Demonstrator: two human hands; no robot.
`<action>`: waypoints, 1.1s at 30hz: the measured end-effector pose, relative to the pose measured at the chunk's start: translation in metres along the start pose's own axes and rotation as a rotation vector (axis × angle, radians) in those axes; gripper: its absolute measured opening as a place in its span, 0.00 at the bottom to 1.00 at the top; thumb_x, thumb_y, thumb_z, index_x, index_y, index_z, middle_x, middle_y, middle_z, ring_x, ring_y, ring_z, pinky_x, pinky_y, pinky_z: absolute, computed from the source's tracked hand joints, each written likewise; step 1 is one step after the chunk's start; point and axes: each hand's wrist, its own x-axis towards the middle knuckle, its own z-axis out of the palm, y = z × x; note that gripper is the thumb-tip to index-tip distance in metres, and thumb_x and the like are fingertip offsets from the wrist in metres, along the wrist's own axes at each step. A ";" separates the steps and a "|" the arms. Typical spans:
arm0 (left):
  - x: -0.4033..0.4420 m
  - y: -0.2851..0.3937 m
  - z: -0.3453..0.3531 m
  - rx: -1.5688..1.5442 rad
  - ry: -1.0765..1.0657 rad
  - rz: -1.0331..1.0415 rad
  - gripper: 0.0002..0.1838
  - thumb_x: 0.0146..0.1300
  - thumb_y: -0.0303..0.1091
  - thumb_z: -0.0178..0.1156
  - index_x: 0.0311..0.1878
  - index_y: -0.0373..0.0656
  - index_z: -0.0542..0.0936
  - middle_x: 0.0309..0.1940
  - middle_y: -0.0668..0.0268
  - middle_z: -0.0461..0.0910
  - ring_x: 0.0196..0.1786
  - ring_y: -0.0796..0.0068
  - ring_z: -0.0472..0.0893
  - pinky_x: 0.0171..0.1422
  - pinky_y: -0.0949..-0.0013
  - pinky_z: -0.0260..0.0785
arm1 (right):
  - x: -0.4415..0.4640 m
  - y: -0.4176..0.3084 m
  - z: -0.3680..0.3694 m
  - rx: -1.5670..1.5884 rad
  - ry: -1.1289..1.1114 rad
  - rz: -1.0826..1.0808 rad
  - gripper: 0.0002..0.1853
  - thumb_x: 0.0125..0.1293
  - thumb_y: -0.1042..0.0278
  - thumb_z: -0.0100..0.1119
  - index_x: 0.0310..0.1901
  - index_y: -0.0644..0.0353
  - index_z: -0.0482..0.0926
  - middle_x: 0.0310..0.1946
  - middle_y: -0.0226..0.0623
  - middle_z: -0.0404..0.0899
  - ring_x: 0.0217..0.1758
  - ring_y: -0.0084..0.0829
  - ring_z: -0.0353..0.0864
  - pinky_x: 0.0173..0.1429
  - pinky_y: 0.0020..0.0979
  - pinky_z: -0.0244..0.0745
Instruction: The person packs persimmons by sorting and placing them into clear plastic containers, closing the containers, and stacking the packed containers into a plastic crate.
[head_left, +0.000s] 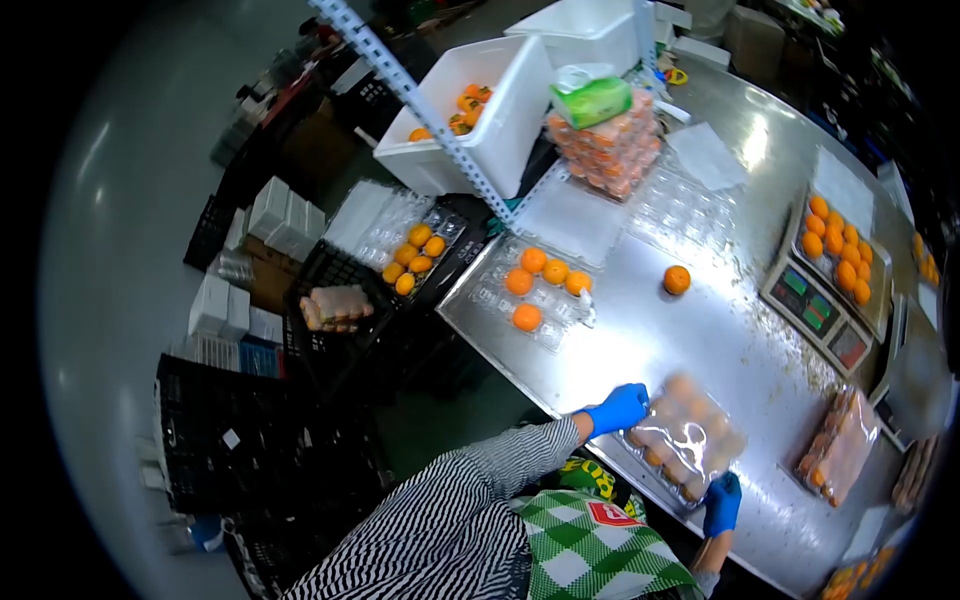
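Observation:
A clear plastic fruit pack (690, 440) lies at the near edge of the steel table, with round orange fruit showing through its shiny, partly milky top. My left hand (618, 410), in a blue glove, is closed at the pack's left corner. At the lower right corner my right hand (722, 503), also gloved in blue, has its fingers curled against the pack's edge. Farther up the table, an open clear tray (527, 292) holds several oranges in its cups. One loose orange (677, 280) sits to the right of that tray.
A digital scale (817, 310) bears a tray of oranges on the right. Another filled pack (838, 445) lies nearer. Stacked packs (606, 150) stand at the back, beside a white foam box (470, 120) and a perforated metal post (420, 110). Black crates (250, 430) are at left.

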 end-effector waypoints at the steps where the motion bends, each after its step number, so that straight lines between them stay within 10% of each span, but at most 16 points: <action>1: -0.007 0.002 -0.002 0.004 0.025 0.025 0.08 0.50 0.31 0.59 0.33 0.40 0.77 0.30 0.51 0.79 0.35 0.57 0.80 0.41 0.61 0.71 | -0.001 0.009 -0.001 0.007 0.022 -0.011 0.13 0.54 0.83 0.51 0.42 0.60 0.73 0.26 0.24 0.71 0.24 0.16 0.67 0.26 0.19 0.63; 12: -0.120 -0.017 -0.183 -0.537 0.164 0.363 0.11 0.53 0.27 0.59 0.39 0.41 0.71 0.33 0.67 0.71 0.39 0.79 0.72 0.42 0.72 0.68 | -0.107 -0.053 0.194 0.051 -0.064 -0.384 0.15 0.55 0.77 0.60 0.44 0.60 0.70 0.36 0.28 0.74 0.38 0.19 0.72 0.43 0.22 0.69; 15: -0.166 -0.045 -0.284 -0.654 -0.032 0.098 0.18 0.55 0.33 0.67 0.43 0.43 0.68 0.37 0.69 0.68 0.42 0.82 0.68 0.48 0.74 0.66 | -0.126 -0.056 0.295 -0.042 -0.087 -0.456 0.17 0.56 0.76 0.59 0.47 0.61 0.69 0.39 0.30 0.74 0.42 0.22 0.73 0.48 0.24 0.70; 23: -0.338 -0.168 -0.498 -0.995 0.445 0.045 0.40 0.51 0.23 0.62 0.69 0.37 0.58 0.60 0.60 0.69 0.61 0.68 0.71 0.65 0.64 0.65 | -0.183 -0.050 0.581 -0.319 -0.626 -0.315 0.27 0.62 0.77 0.53 0.64 0.64 0.63 0.49 0.36 0.75 0.50 0.26 0.74 0.56 0.28 0.69; 33: -0.371 -0.299 -0.584 -1.017 1.201 -0.019 0.30 0.52 0.21 0.62 0.61 0.34 0.67 0.52 0.59 0.75 0.52 0.67 0.77 0.55 0.67 0.71 | -0.182 0.036 0.782 -0.881 -1.272 -0.992 0.40 0.62 0.64 0.57 0.70 0.67 0.46 0.65 0.65 0.52 0.67 0.60 0.57 0.69 0.43 0.58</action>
